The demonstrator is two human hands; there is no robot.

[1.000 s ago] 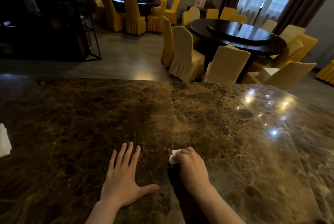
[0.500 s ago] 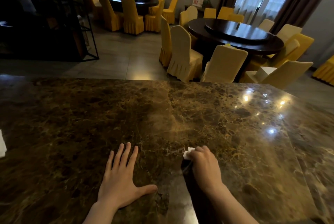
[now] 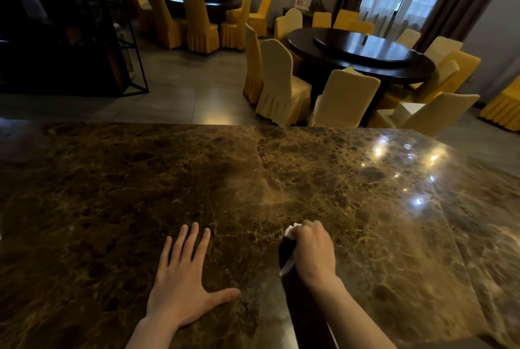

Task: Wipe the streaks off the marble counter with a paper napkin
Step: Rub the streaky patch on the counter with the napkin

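The left hand (image 3: pixel 183 289) lies flat on the brown marble table (image 3: pixel 140 193), palm down, with the fingers spread and the thumb pointing to the right; it holds nothing. The right hand (image 3: pixel 313 250) is a little to the right of it, closed into a loose fist around a white paper napkin (image 3: pixel 291 231), and it presses the napkin down on the table. Only a small crumpled corner of the napkin shows, at the left side of the knuckles. Under the right hand and forearm a dark reflection lies on the polished stone. A faint pale streak (image 3: pixel 270 196) crosses the marble just beyond the two hands, near the seam between two slabs. Farther right, bright spots of lamp light (image 3: pixel 378 151) reflect in the surface. Behind the table is a dining room with a round dark dining table (image 3: pixel 363 53) and chairs in yellow covers (image 3: pixel 281 84) around it.
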